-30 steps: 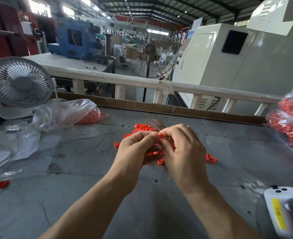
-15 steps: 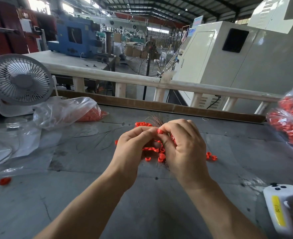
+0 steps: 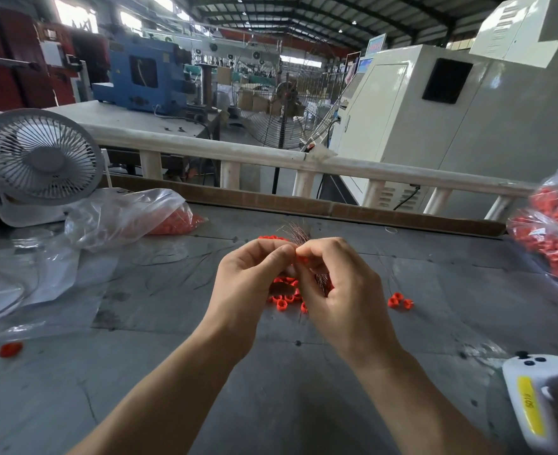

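Orange ring (image 3: 301, 258): held above the table's middle, between the fingertips of both hands; mostly hidden by them
Wire bundle (image 3: 295, 232): thin brownish strands; fanned ends rise just behind the fingertips
Left hand (image 3: 248, 284): thumb and forefinger pinch the orange ring; other fingers curled
Right hand (image 3: 343, 290): fingers curled round the wire bundle; fingertips meet the left hand's
Loose rings (image 3: 282, 298): lying on the grey table (image 3: 172, 372) under the hands; a few more (image 3: 399, 300) to the right
Bags of rings: one (image 3: 123, 215) at the left by the white fan (image 3: 39, 162); one (image 3: 553, 238) at the right edge
White device (image 3: 540, 399): near right corner
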Demonstrator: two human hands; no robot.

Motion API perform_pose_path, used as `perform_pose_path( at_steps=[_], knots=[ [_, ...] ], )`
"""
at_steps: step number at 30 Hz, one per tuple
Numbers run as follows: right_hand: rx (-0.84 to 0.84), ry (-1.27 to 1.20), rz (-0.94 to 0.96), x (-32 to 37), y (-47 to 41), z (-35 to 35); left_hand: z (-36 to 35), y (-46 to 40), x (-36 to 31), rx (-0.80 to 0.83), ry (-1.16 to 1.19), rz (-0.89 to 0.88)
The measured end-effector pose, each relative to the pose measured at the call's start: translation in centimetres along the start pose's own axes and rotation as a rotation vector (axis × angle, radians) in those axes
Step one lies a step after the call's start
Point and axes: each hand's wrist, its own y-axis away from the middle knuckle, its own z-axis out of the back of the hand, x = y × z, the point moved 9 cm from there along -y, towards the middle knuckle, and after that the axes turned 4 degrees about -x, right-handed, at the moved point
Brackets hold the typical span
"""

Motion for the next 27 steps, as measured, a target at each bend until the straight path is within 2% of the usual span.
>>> perform_pose_path(
  at_steps=[8, 19, 22, 27],
  knots=[
    [0.088, -0.015, 0.014, -0.1, 0.3, -0.8, 0.9, -0.2, 0.3, -0.065, -0.023, 0.032],
    [0.204, -0.029, -0.032, -0.7, 0.6, -1.6, 1.6, -0.1, -1.6, -0.168, -0.023, -0.115],
    [0.162, 0.058, -0.073, -1.5, 0.4, -1.1, 1.5, -0.2, -1.5, -0.153, -0.060, -0.102],
    [-0.045, 0.288, -0.276, -5.7, 0.1, 2.3, 1.4, -0.1, -1.3, -0.126, -0.246, -0.106]
  ],
)
